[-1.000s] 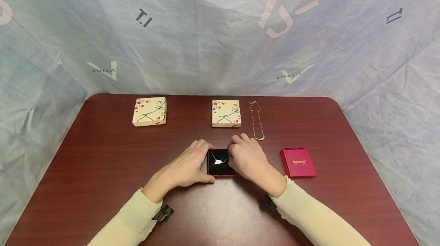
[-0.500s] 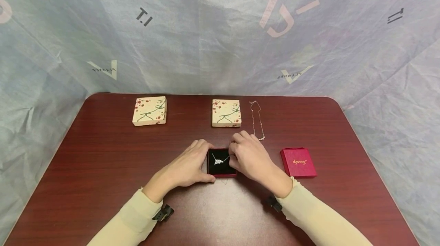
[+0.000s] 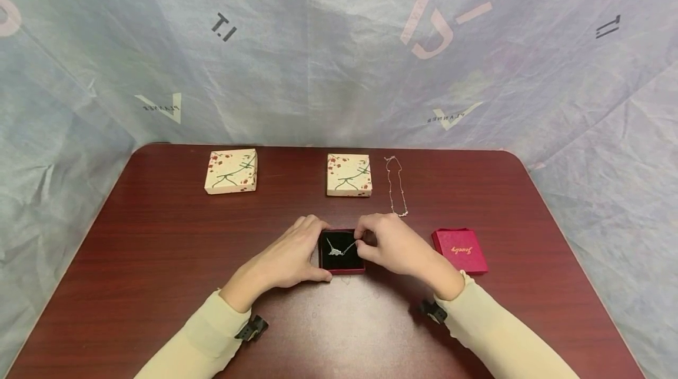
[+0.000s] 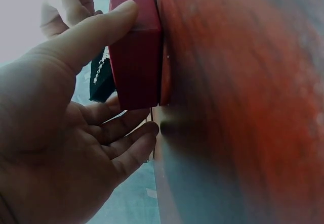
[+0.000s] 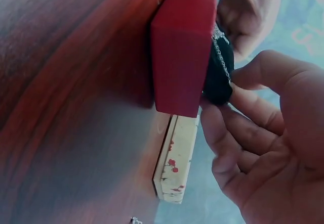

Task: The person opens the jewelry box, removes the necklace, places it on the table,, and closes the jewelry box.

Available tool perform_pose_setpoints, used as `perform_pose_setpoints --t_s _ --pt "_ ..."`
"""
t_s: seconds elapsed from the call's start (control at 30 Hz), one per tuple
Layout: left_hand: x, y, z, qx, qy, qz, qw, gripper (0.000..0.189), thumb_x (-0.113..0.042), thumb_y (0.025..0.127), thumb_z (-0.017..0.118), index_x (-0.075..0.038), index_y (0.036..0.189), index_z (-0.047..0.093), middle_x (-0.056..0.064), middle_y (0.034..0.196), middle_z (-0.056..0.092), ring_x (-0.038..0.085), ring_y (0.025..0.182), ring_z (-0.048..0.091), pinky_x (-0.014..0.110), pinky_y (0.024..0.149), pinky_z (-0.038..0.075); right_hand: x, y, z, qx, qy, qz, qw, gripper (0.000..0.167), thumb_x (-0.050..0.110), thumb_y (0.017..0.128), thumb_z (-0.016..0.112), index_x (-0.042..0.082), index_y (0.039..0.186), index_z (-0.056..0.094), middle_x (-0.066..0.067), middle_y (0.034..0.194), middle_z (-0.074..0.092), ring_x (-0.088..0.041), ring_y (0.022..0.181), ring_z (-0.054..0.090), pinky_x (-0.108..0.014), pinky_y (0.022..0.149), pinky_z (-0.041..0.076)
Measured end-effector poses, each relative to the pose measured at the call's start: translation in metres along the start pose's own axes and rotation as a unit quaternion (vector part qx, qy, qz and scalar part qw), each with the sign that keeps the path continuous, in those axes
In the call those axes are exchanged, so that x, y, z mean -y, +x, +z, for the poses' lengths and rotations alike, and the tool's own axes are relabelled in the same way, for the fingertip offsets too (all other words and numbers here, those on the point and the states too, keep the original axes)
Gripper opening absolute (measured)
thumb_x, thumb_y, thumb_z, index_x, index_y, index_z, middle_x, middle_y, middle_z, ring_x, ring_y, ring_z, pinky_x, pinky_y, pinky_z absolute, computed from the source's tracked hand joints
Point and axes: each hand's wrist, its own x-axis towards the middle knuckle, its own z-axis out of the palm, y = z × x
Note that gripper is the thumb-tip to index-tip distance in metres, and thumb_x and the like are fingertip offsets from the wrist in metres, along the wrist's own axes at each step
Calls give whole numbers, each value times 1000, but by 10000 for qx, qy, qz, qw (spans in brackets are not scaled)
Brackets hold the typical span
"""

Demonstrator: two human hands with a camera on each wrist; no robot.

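A small red jewelry box [image 3: 346, 271] stands without its lid on the table, a black insert pad [image 3: 344, 261] inside. Across the pad lies a silver necklace [image 3: 336, 252] with a sparkling pendant. My left hand [image 3: 283, 255] grips the box's left side, thumb on the front wall and fingers behind. At the right edge, my right hand [image 3: 394, 245] pinches the pad's corner between thumb and index finger, beside the chain. The right wrist view shows this corner of the pad [image 5: 220, 85] raised above the box rim; the pad's underside is hidden.
Two cream flowered boxes [image 3: 231, 172] [image 3: 349, 175] sit toward the back of the table [image 3: 159, 249]. Right of them lies another thin necklace [image 3: 404, 190], stretched out. A red lid [image 3: 461, 251] with gold "Jewelry" lettering lies to the right, close to my right forearm.
My right hand has turned and shifted slightly right, so its thumb and index finger now show at the pad's edge. The left hand and the box have stayed in place.
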Motion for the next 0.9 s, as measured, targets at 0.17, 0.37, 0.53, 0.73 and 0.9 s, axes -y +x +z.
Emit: perform_pose_setpoints --t_s 0.17,0.37,0.53,0.73,0.9 --pt "0 1 0 43 4 -42 10000 86 -37 76 97 1 140 53 7 128 55 25 121 51 45 109 43 -2 0 -3 50 470 237 9986 14 9 90 78 12 100 69 8 84 69 -5 72 63 -29 68 56" --pt "1 0 0 73 -5 -70 9999 87 -38 76 97 1 141 53 7 128 56 25 121 51 44 109 43 -4 2 -4 251 873 381 9951 21 9 93 79 7 113 73 5 97 74 -9 88 69 -38 80 60" --pt "2 1 1 54 12 -52 10000 88 -38 76 97 0 141 53 7 128 56 25 122 51 44 109 43 -4 1 -6 406 1132 561 9912 14 9 94 78 12 108 76 10 94 72 -7 88 67 -38 82 59" --pt "1 0 1 29 -27 -45 10000 88 -38 75 98 0 141 53 7 129 56 24 122 51 44 110 43 -6 2 -6 351 1316 617 9888 14 8 94 78 13 106 77 11 93 72 -8 89 68 -35 84 58" --pt "1 0 0 -3 -42 -25 10000 88 -36 74 98 0 140 53 7 128 56 24 121 52 43 109 43 -5 3 -10 331 1428 686 9868 14 8 94 78 14 106 77 11 92 72 -9 90 68 -37 84 58"
